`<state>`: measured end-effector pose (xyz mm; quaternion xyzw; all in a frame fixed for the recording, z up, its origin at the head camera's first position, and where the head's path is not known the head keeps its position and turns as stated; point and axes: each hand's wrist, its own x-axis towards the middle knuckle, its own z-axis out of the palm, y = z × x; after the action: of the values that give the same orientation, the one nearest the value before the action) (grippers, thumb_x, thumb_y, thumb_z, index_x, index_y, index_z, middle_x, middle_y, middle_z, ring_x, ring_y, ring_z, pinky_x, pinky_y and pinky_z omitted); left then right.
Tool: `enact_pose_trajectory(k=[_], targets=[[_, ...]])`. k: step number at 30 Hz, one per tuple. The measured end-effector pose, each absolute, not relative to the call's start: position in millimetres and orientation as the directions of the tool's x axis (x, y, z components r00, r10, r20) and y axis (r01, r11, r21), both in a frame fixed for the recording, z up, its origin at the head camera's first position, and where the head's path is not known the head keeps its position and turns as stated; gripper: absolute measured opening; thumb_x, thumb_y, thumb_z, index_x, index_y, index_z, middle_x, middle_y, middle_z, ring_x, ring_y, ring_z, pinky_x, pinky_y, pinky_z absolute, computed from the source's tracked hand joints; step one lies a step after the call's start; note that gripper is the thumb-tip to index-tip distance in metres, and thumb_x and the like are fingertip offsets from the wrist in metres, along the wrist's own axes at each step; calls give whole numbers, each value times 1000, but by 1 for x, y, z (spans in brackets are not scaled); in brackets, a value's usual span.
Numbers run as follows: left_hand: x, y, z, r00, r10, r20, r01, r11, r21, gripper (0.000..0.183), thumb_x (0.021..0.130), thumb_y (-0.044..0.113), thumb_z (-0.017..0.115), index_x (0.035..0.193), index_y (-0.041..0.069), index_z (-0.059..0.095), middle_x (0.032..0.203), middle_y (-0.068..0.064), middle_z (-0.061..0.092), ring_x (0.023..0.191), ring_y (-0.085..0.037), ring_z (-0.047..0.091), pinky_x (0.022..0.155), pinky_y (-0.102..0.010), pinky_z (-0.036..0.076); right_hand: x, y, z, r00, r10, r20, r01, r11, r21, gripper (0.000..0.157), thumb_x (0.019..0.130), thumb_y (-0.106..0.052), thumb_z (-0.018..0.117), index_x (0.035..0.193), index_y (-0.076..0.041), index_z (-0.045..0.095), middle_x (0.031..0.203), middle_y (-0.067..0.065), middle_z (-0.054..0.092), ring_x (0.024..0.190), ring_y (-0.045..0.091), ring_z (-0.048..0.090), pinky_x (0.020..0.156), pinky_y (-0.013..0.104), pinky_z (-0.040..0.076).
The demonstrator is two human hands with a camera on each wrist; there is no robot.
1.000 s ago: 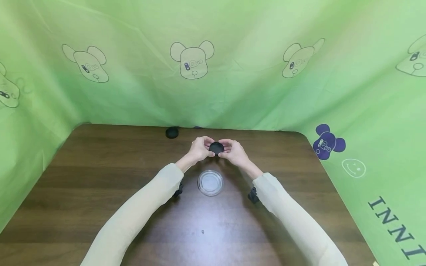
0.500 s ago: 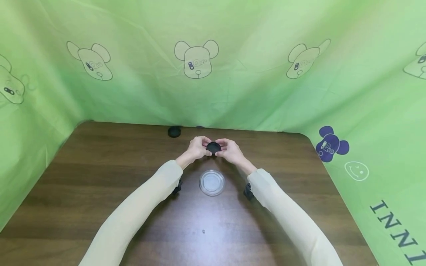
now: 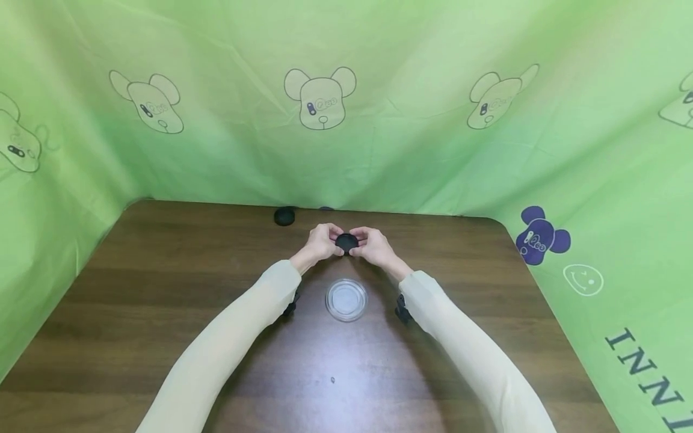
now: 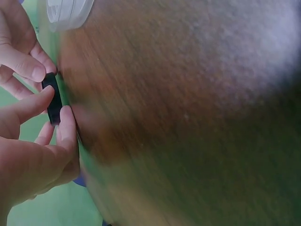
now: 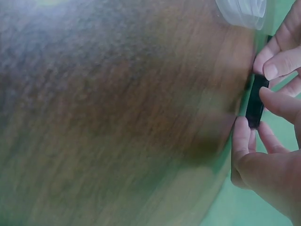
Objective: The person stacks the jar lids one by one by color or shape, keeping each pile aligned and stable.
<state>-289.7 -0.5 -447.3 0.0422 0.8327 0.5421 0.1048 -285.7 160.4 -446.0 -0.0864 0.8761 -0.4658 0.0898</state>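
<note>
Between both hands is a round black disc (image 3: 346, 243), which looks like a shallow lid. My left hand (image 3: 323, 242) pinches its left edge between thumb and fingers. On the opposite edge, my right hand (image 3: 375, 248) does the same. Both wrist views show the disc nearly edge-on, as a thin dark band (image 4: 55, 101), with fingertips at its rim. A clear round container (image 3: 346, 299) stands on the table nearer to me, between the forearms. Whether the disc touches the tabletop I cannot tell.
A second round black piece (image 3: 284, 216) lies near the table's far edge, left of the hands. The brown wooden table (image 3: 178, 264) is bordered by a green printed curtain (image 3: 233, 156) at the back and sides. A tiny speck (image 3: 332, 379) lies near the front.
Both hands and the black disc have shifted slightly left relative to the clear container over the last second. The hold is unchanged. The head view has turned a little.
</note>
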Motion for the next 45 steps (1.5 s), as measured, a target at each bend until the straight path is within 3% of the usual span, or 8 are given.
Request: enact_pose_trajectory(k=[33,45], targets=[[-296,-4,-452,-981,165,-104,-18,456,890,46,70,-13,78,112,-6,64,104,-18,66,99,-27,61,89,-32,49,-294,156,-446,-962,-248,-110,-62,598,-799,46,80,9,70,125,9,57,112,26,63,102,35,63,84,34,53],[-294,-4,-451,-979,178,-97,1,482,876,45,71,-11,79,112,-5,63,105,-17,65,99,-26,61,90,-31,49,-291,156,-448,-966,-242,-93,-74,601,-796,47,80,9,69,125,10,56,113,26,62,104,35,62,89,36,51]])
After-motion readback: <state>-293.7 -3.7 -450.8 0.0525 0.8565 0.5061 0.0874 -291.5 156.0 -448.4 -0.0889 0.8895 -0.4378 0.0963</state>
